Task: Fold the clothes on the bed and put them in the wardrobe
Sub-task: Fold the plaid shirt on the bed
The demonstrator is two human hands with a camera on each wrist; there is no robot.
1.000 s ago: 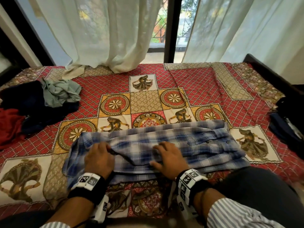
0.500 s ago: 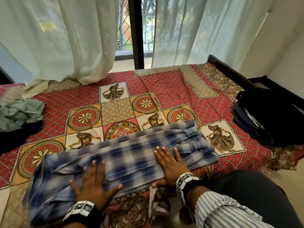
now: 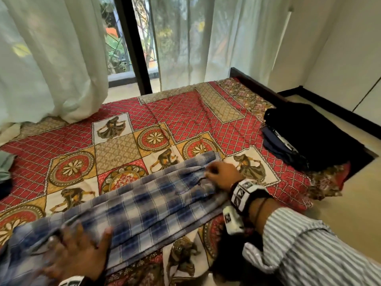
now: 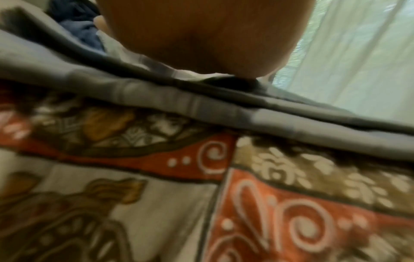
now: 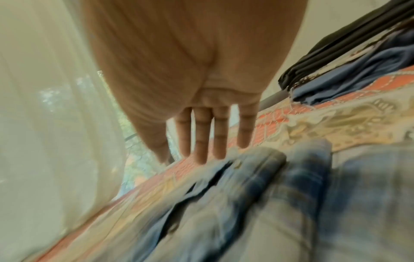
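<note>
- the left hand (image 3: pixel 76 256) is blurred in the head view and cut off at the wrist by the lower edge; in the left wrist view only the heel of the palm shows and the fingers are hidden.
- the right wrist view is smeared across the cloth, so the folds there are hard to read.
- a pale green garment (image 3: pixel 5 165) is cut by the left edge of the head view; a dark stack of folded clothes (image 3: pixel 305 137) sits at the right edge of the bed, well apart from the hands.
- the blue and white checked cotton shirt (image 3: pixel 148 205) lies folded into a long band across the near part of the red patterned bedspread (image 3: pixel 185 118).
- the left hand lies on the band's left end, fingers spread and pressing flat, gripping nothing.
- the right hand (image 3: pixel 221 175) is at the band's right end; the right wrist view shows 4 fingers (image 5: pixel 201 134) straight, tips touching the shirt's edge, holding nothing.
</note>
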